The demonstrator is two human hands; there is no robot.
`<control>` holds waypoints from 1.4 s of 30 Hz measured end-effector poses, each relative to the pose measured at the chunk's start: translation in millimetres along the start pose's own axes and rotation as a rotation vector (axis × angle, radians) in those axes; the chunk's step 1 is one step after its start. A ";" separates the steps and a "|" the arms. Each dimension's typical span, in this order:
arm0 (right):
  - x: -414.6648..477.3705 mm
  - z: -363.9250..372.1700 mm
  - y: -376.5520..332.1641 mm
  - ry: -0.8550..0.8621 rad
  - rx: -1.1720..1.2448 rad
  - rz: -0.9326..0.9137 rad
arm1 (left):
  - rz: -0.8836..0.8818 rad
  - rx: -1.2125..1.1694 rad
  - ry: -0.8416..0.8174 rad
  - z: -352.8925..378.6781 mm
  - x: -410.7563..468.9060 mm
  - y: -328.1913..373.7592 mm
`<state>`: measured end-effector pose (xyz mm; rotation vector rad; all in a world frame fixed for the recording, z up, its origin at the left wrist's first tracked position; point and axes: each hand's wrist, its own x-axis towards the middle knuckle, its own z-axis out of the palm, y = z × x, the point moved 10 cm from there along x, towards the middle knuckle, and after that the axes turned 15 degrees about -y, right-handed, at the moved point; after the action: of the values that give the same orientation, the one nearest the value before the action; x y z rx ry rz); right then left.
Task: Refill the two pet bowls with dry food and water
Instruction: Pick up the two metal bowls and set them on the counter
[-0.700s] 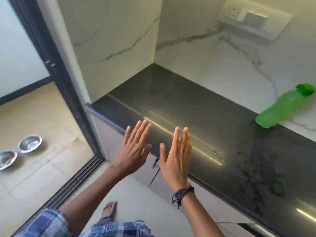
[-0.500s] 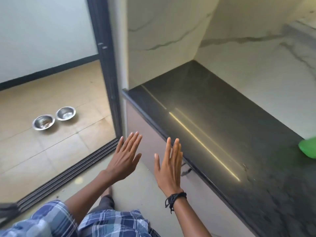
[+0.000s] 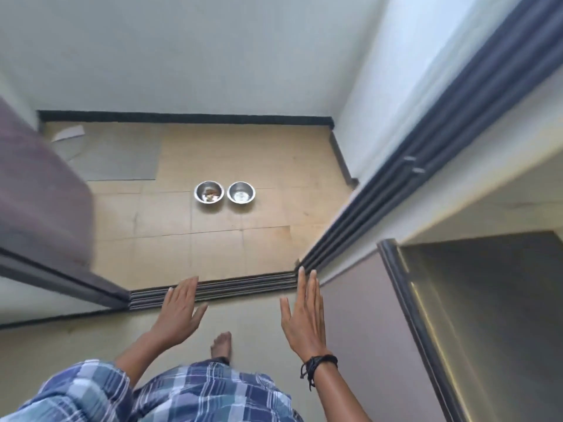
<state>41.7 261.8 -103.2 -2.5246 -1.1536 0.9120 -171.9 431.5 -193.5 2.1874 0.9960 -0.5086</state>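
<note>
- Both on tan floor [image 3: 170,245] past door track [image 3: 237,286]: left bowl [image 3: 209,192] w/ brown bits, right bowl [image 3: 241,192] just beside.
- Left grip [image 3: 179,309] & right grip [image 3: 304,318] released, fingers straight, well apart from bowls.

Two shiny metal bowls [image 3: 224,192] sit on matt tan floor tiles [image 3: 213,239]; glossy dark countertop [image 3: 487,300].

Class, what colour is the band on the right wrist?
Black wristband, clearest in the head view.

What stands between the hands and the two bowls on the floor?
Nothing visible. Between the left hand, the right hand and the two bowls lie only the door track and bare floor tiles.
</note>
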 end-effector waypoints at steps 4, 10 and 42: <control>60.2 -2.7 -46.6 -0.061 0.036 -0.052 | -0.068 -0.097 0.054 -37.8 18.8 -36.3; 140.7 -13.4 -89.4 -0.113 0.104 -0.133 | -0.127 -0.183 0.067 -67.7 53.2 -61.9; 777.3 40.5 -82.1 -0.423 0.189 -0.058 | -0.409 -0.790 0.000 -218.0 576.4 -169.7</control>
<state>355.1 891.3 -446.8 -2.1970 -1.1741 1.5114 76.9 962.4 -447.9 1.2903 1.3645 -0.2252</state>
